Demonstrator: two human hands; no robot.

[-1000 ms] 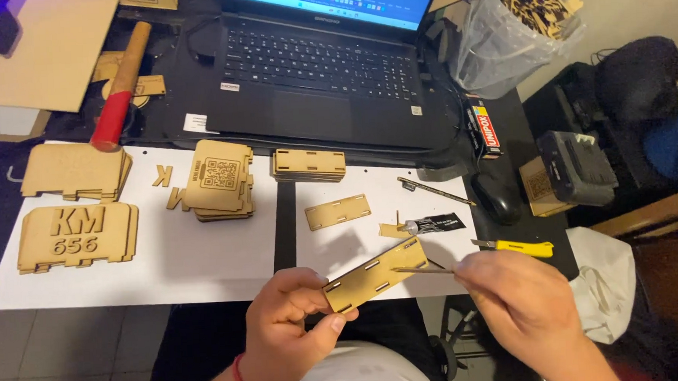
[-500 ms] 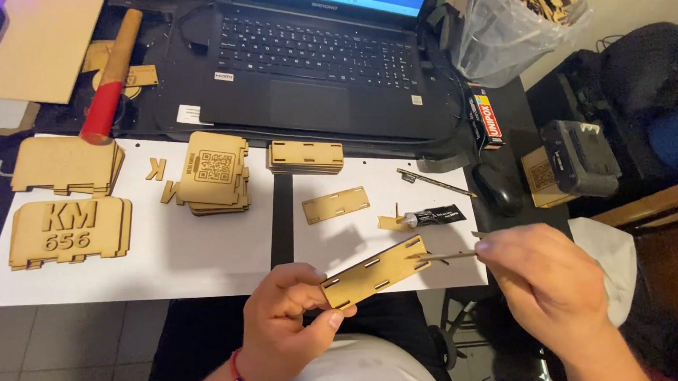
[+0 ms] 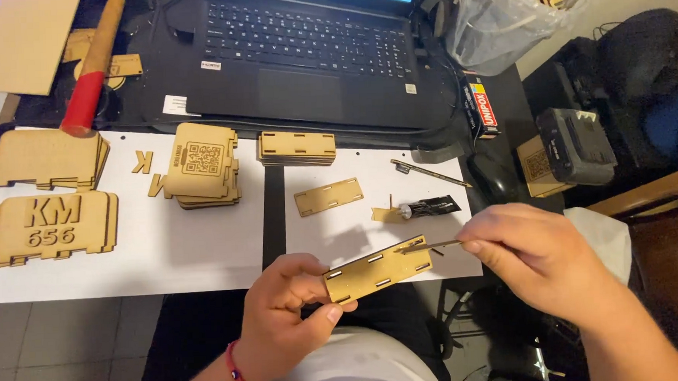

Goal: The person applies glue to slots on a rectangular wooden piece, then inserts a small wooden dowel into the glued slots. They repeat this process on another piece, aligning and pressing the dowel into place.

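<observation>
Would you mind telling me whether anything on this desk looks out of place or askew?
Mostly tidy. Two loose cut-out wooden letters lie tilted and reversed beside the stack of flat wooden panels, and a red-handled mallet rests diagonally on the black desk edge. Nothing looks spilled or broken.

Laptop (image 3: 302, 55), hammer (image 3: 90, 76), stacked wooden panels (image 3: 201, 164)

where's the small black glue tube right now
In the head view the small black glue tube lies on the right white sheet, right of the loose slotted wooden strip and just above the wooden piece held in the left hand.
</observation>
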